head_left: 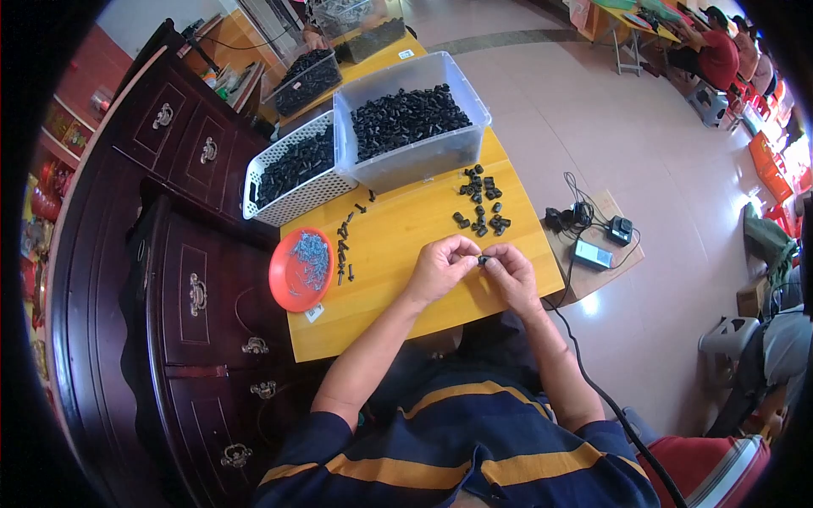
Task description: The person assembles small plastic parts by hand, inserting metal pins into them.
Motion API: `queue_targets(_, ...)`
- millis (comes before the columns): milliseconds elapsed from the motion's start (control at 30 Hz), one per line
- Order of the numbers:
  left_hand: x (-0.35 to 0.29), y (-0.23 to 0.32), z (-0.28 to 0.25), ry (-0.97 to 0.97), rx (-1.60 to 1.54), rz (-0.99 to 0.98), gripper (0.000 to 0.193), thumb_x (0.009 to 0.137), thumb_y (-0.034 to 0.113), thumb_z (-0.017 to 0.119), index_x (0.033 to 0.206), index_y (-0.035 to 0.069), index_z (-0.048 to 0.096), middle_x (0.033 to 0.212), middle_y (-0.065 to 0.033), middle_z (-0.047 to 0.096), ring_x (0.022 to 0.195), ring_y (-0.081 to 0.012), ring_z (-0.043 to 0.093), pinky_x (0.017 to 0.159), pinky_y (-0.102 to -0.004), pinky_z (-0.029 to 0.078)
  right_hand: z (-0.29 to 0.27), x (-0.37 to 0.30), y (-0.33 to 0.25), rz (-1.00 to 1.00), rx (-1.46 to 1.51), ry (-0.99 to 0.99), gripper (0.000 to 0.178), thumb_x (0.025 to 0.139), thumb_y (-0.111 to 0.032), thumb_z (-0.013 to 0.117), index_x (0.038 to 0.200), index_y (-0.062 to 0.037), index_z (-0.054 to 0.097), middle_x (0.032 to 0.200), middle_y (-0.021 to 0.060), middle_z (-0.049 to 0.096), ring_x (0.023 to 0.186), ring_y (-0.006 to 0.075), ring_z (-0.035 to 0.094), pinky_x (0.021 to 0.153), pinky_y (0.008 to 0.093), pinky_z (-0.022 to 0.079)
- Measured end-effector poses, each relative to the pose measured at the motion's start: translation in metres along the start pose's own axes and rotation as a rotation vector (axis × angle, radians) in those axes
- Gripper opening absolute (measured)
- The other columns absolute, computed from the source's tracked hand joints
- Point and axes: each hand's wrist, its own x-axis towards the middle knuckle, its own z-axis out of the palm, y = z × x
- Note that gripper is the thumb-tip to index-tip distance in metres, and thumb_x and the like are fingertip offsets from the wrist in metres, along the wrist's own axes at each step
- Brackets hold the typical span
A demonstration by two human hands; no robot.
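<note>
My left hand [440,267] and my right hand [511,273] meet over the near part of a yellow wooden table [398,245]. Both pinch one small black plastic part [482,260] between their fingertips. A scatter of similar loose black parts [481,203] lies just beyond my hands. To the left, several small assembled black pieces [343,245] lie in a rough row. A red round dish [301,269] holding small metal screws sits at the table's left edge.
A clear plastic bin [415,127] and a white perforated basket [292,169] of black parts stand at the far side. Dark wooden cabinets [195,288] flank the left. A low stool with chargers and cables [593,241] is on the right. Other people sit far back.
</note>
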Motion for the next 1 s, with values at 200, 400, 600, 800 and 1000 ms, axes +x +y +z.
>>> queue_targets(200, 0.004, 0.016, -0.008, -0.065, 0.17, 0.016, 0.012, 0.088, 0.001, 0.07, 0.1, 0.002, 0.068, 0.083, 0.0024, 0.067, 0.071, -0.0041, 0.059, 0.068, -0.0217, 0.051, -0.001, 0.0, -0.005, 0.028, -0.011, -0.034, 0.012, 0.1, -0.006, 0.062, 0.112, -0.001, 0.062, 0.097, -0.0005, 0.065, 0.088, 0.0064, 0.06, 0.08, 0.022, 0.05)
queue_targets(400, 0.01, 0.02, -0.009, -0.134, 0.208, -0.056, 0.018, 0.086, 0.002, 0.072, 0.104, 0.002, 0.068, 0.08, 0.0022, 0.066, 0.07, -0.0045, 0.058, 0.066, -0.0223, 0.05, 0.0, -0.002, -0.004, 0.047, -0.141, -0.022, 0.013, 0.099, -0.006, 0.064, 0.112, -0.0014, 0.064, 0.094, -0.0013, 0.065, 0.087, 0.0049, 0.059, 0.079, 0.0208, 0.049)
queue_targets(600, 0.023, 0.02, -0.015, -0.26, 0.161, -0.16, 0.021, 0.089, 0.005, 0.073, 0.109, 0.003, 0.068, 0.078, 0.0055, 0.062, 0.07, -0.0019, 0.056, 0.067, -0.0195, 0.047, -0.006, 0.0, 0.001, 0.049, -0.09, -0.038, 0.015, 0.1, -0.007, 0.064, 0.113, -0.0015, 0.063, 0.097, -0.0014, 0.064, 0.088, 0.0048, 0.058, 0.08, 0.0208, 0.048)
queue_targets(800, 0.034, 0.003, -0.009, -0.22, -0.016, -0.144, 0.02, 0.089, 0.009, 0.076, 0.106, 0.002, 0.07, 0.077, 0.0019, 0.066, 0.067, -0.0061, 0.06, 0.064, -0.0223, 0.05, -0.015, 0.002, 0.002, 0.042, 0.119, -0.038, 0.017, 0.102, -0.009, 0.06, 0.117, -0.001, 0.06, 0.101, 0.0017, 0.065, 0.092, 0.0094, 0.062, 0.085, 0.025, 0.05)
queue_targets(1000, 0.049, -0.012, -0.002, 0.074, 0.55, 0.147, 0.026, 0.083, 0.011, 0.076, 0.108, 0.006, 0.072, 0.082, -0.0126, 0.07, 0.071, -0.0259, 0.069, 0.069, -0.0351, 0.056, -0.019, 0.006, -0.002, 0.089, 0.436, 0.123, 0.016, 0.103, -0.012, 0.059, 0.118, -0.0067, 0.059, 0.103, 0.0067, 0.066, 0.091, 0.0148, 0.063, 0.085, 0.0274, 0.052)
